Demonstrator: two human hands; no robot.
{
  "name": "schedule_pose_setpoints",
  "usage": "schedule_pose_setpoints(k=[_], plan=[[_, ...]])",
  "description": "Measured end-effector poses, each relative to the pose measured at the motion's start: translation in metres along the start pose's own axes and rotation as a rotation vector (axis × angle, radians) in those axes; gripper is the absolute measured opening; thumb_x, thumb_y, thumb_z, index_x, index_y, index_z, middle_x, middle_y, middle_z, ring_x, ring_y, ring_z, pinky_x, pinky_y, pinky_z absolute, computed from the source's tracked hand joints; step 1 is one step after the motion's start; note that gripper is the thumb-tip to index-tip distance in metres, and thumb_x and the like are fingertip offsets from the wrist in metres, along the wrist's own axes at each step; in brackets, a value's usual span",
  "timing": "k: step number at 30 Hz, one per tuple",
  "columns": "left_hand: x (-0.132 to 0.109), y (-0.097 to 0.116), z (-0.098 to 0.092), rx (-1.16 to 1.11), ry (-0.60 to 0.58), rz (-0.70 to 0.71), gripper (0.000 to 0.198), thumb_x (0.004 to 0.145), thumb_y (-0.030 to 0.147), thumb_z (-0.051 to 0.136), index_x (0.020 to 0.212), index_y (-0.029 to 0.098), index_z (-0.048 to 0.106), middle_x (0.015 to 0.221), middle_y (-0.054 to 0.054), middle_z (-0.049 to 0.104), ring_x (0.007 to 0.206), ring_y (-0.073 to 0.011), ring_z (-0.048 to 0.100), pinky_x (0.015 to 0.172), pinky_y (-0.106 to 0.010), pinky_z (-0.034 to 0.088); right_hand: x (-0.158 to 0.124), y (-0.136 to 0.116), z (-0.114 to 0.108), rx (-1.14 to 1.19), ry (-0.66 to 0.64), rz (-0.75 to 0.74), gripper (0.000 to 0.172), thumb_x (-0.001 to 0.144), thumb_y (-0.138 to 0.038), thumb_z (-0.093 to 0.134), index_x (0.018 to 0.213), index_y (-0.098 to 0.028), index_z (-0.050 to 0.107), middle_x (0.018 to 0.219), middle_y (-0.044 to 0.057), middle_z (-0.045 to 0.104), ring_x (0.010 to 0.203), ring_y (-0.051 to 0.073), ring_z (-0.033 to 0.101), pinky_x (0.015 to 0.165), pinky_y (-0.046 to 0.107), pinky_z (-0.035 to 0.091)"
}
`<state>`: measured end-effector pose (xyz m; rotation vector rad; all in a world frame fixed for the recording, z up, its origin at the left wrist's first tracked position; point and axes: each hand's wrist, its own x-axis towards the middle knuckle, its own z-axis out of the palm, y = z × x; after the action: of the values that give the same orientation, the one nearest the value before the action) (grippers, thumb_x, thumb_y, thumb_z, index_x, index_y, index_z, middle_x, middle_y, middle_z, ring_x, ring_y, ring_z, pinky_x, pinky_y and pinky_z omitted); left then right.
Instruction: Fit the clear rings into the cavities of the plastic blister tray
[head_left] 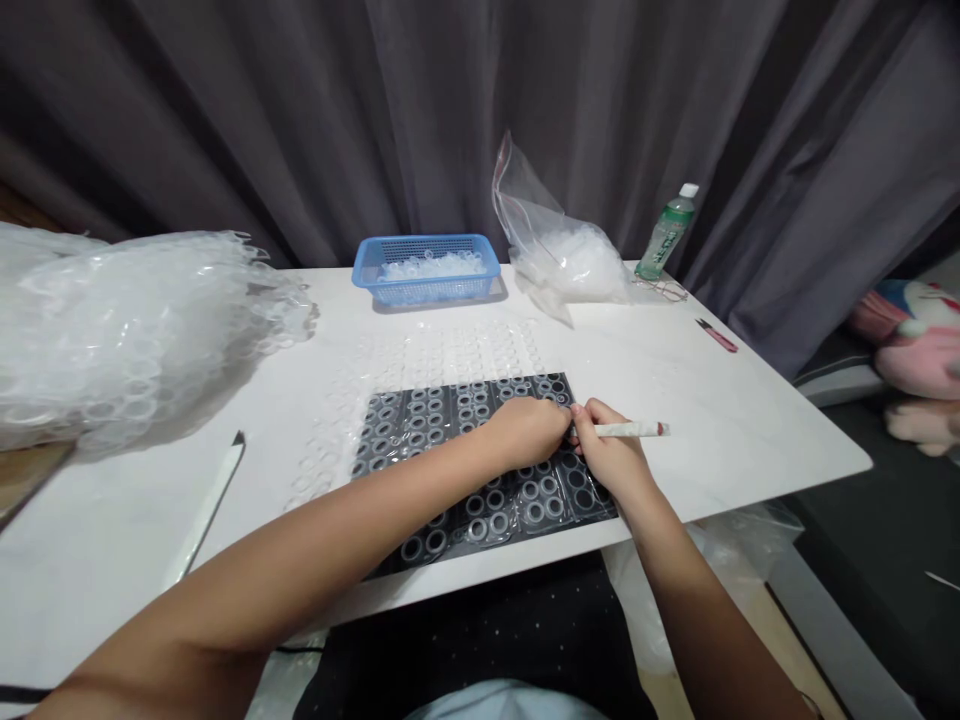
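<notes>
A pale blue shirt (506, 700) nearest, the left hand (529, 430) curls closed (I can't tell on what) beside the right hand (611, 450) pinching a white stick (628, 429), over a ring-covered black sheet (453, 412) near-centre, probably best kept flat and steady.

The left hand (529, 432) hid its own fingertips; the left edge cut off the heap of clear ring sheets (142, 335), and the plush toy (919, 355) (at far right) was blurred and cropped.
</notes>
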<state>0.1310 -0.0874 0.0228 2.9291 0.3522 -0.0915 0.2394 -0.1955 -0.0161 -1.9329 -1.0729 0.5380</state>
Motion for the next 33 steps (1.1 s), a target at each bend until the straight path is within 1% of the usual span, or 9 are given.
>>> schedule_pose_setpoints(k=[2,4,5,7,11,15,18,25,33], plan=[[-0.001,-0.003,-0.012,-0.084,0.071,-0.038,0.022,0.089,0.022,0.041,0.084,0.013,0.060,0.072,-0.007,0.065,0.061,-0.0171,0.059,0.056,-0.027,0.040,-0.001,-0.001,-0.001,-0.004,0.004,0.023,0.036,0.090,-0.048,0.039,0.065,-0.023,0.043,0.059,-0.001,0.059,0.058,0.017,0.060,0.052,0.026,0.040],[-0.003,-0.009,-0.029,-0.233,0.240,-0.160,0.024,0.091,0.026,0.038,0.086,0.013,0.058,0.070,-0.005,0.063,0.061,-0.0151,0.057,0.058,-0.026,0.040,-0.001,-0.002,-0.002,0.021,-0.008,0.038,0.037,0.089,-0.050,0.039,0.065,-0.023,0.042,0.057,-0.002,0.059,0.057,0.017,0.060,0.052,0.025,0.040],[-0.004,-0.013,-0.037,-0.297,0.331,-0.240,0.026,0.092,0.027,0.036,0.084,0.013,0.057,0.068,-0.004,0.062,0.060,-0.0138,0.055,0.058,-0.025,0.039,0.000,-0.003,-0.003,0.045,-0.020,0.040,0.038,0.089,-0.051,0.040,0.065,-0.023,0.042,0.057,-0.002,0.059,0.056,0.017,0.061,0.052,0.025,0.041],[-0.004,-0.020,-0.048,-0.326,0.401,-0.322,0.032,0.092,0.031,0.036,0.075,0.015,0.056,0.062,-0.002,0.058,0.056,-0.0124,0.051,0.057,-0.025,0.037,0.002,-0.005,-0.003,0.116,-0.026,0.036,0.039,0.087,-0.054,0.042,0.066,-0.022,0.044,0.057,-0.002,0.059,0.056,0.016,0.062,0.051,0.025,0.042],[-0.003,-0.023,-0.039,-0.151,0.252,-0.219,0.032,0.088,0.034,0.046,0.064,0.016,0.055,0.057,-0.003,0.055,0.055,-0.0135,0.050,0.056,-0.026,0.035,0.008,-0.007,-0.001,0.222,0.000,0.059,0.041,0.085,-0.058,0.044,0.068,-0.022,0.046,0.057,-0.002,0.058,0.058,0.017,0.063,0.048,0.023,0.041],[0.001,-0.015,-0.018,-0.061,0.169,-0.137,0.019,0.086,0.021,0.044,0.078,0.015,0.060,0.067,-0.006,0.061,0.063,-0.0165,0.056,0.057,-0.026,0.036,0.012,-0.007,0.003,0.176,-0.027,0.053,0.040,0.086,-0.058,0.042,0.069,-0.022,0.046,0.058,-0.002,0.058,0.055,0.016,0.060,0.047,0.023,0.039],[0.005,-0.009,-0.013,-0.070,0.126,-0.141,0.021,0.087,0.021,0.041,0.090,0.016,0.062,0.072,-0.006,0.064,0.064,-0.0177,0.059,0.057,-0.026,0.039,0.014,-0.006,0.004,0.103,-0.031,0.020,0.037,0.089,-0.054,0.039,0.071,-0.022,0.047,0.062,-0.002,0.060,0.053,0.014,0.057,0.050,0.024,0.039],[0.019,-0.005,-0.012,-0.110,0.000,-0.216,0.018,0.079,0.024,0.052,0.077,0.015,0.068,0.071,-0.009,0.066,0.070,-0.0200,0.063,0.063,-0.028,0.045,0.017,-0.002,0.005,0.049,-0.011,-0.037,0.037,0.090,-0.050,0.037,0.068,-0.023,0.046,0.059,-0.002,0.057,0.058,0.016,0.054,0.052,0.025,0.036],[0.022,-0.001,-0.009,-0.157,-0.001,-0.275,0.019,0.077,0.022,0.053,0.069,0.013,0.067,0.068,-0.011,0.065,0.065,-0.0217,0.063,0.059,-0.030,0.045,0.018,-0.005,0.003,-0.068,-0.006,-0.057,0.036,0.091,-0.049,0.036,0.067,-0.024,0.046,0.058,-0.002,0.053,0.058,0.017,0.051,0.053,0.026,0.033]])
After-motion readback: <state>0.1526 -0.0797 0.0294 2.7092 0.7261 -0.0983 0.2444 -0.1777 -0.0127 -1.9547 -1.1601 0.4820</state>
